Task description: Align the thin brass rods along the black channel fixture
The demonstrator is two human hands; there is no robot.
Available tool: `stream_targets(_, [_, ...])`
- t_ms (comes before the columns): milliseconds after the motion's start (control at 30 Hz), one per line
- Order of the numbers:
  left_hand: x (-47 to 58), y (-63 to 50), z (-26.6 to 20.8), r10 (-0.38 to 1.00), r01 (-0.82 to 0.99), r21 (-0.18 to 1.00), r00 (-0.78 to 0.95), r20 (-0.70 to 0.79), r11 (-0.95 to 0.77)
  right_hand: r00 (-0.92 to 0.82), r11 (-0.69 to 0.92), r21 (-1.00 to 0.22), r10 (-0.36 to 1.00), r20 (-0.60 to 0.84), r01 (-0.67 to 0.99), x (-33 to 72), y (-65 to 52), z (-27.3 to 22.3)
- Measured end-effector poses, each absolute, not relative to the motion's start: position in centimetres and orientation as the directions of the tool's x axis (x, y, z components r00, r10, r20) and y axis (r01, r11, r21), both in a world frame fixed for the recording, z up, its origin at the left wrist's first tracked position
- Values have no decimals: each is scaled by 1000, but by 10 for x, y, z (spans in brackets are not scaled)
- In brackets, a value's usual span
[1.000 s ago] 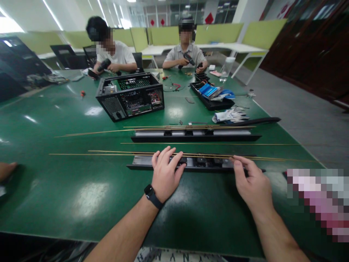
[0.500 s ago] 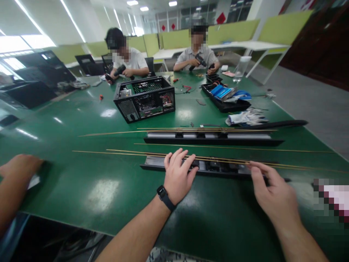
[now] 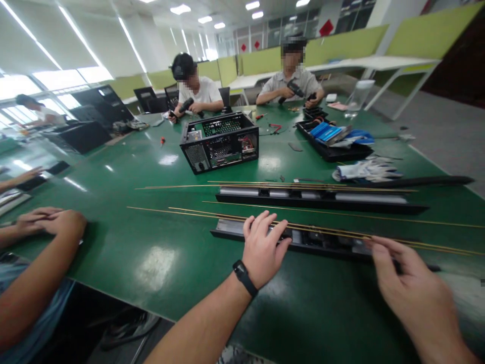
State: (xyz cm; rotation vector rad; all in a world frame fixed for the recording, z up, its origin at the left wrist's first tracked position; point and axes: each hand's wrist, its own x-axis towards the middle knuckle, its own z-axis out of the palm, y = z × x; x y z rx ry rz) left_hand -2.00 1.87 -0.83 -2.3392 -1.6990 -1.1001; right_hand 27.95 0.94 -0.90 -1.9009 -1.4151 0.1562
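My left hand (image 3: 263, 247) lies flat, fingers spread, on the left part of a long black rail (image 3: 322, 242) near the front of the green table (image 3: 144, 253). A black watch is on that wrist. My right hand (image 3: 411, 288) rests its fingertips on the rail's right part, fingers apart. Several thin brass rods (image 3: 212, 215) lie across the rail and under my fingertips. A second black rail (image 3: 322, 197) lies parallel just beyond, with more brass rods along it.
An open black computer case (image 3: 220, 141) stands mid-table. A black tray (image 3: 333, 139) with blue parts and white gloves (image 3: 364, 171) lie at right. Two people sit at the far side holding power drivers. Another person's arms (image 3: 41, 237) rest at the left edge.
The view has swung left, bringing the neighbour's arms at the left edge into sight. Both my hands stay on the near rail.
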Motion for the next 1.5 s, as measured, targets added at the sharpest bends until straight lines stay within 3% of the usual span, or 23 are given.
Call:
stream_targets(267, [-21,18,-7,800,832,368,143,582,-416,147,179,-609,883,445,773,265,5,-5])
stream_targets(500, [-22,19,-9,788,831,361,141,599,-423,261,59,-631,877,403,773,269,5,-5])
stream_targets(733, [-22,19,-8,782,829,359,143,606,-429,140,185,-609,884,446,771,260,4,-4])
stream_targets(933, [-22,19,-8,785,831,355,147,602,-427,232,109,-634,872,431,766,263,4,-1])
stream_targets(1200, [-22,19,-7,784,833,355,143,604,-426,124,205,-604,880,458,770,259,3,-3])
stream_targets(1367, [-21,18,-7,793,838,355,141,593,-415,226,106,-633,878,421,767,264,2,-4])
stream_targets(1500, [-21,19,-7,792,836,358,138,595,-415,199,132,-626,880,431,769,262,2,-3])
